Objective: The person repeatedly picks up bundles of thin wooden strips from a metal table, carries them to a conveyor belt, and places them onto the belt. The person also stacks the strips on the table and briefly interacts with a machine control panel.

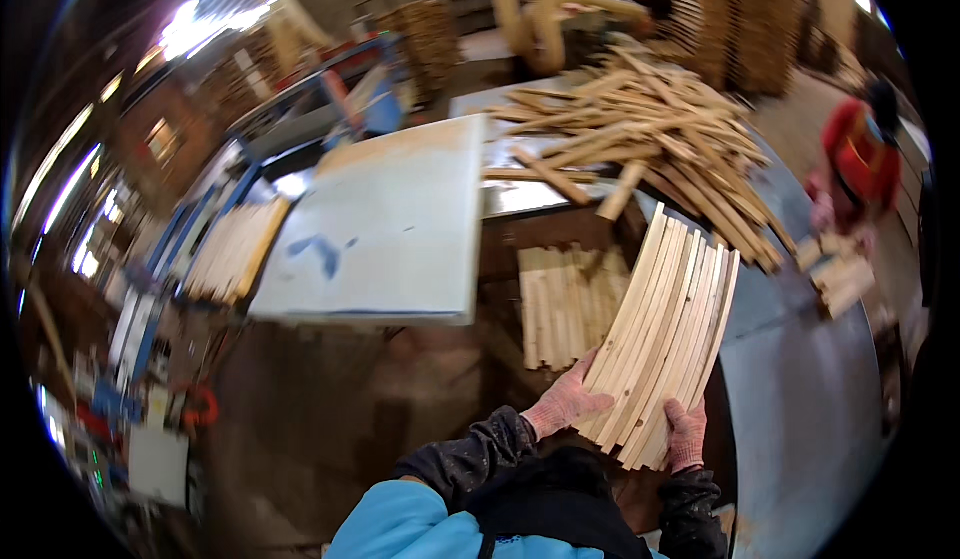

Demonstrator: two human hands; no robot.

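I see both gloved hands clamped on one bundle of long pale wooden slats [668, 329], held side by side like a flat fan. The left hand [566, 402] grips the bundle's near left edge, fingers spread over the top face; the right hand [686, 433] grasps the near right corner from below. The bundle's far end points up and away from the hands, slightly to the right.

Just beyond the left hand, lower down, lies a second, shorter layer of slats [567, 304] in a dark opening; I cannot tell if it sits in a bin or on a shelf. Left of that, a flat pale board [385, 221] with blue smears lies level. Well beyond the hands, a loose heap of wooden sticks [645, 124] covers a grey metal table [800, 389]. Far right of the hands, a person in red [858, 164] handles small wood pieces [840, 277].
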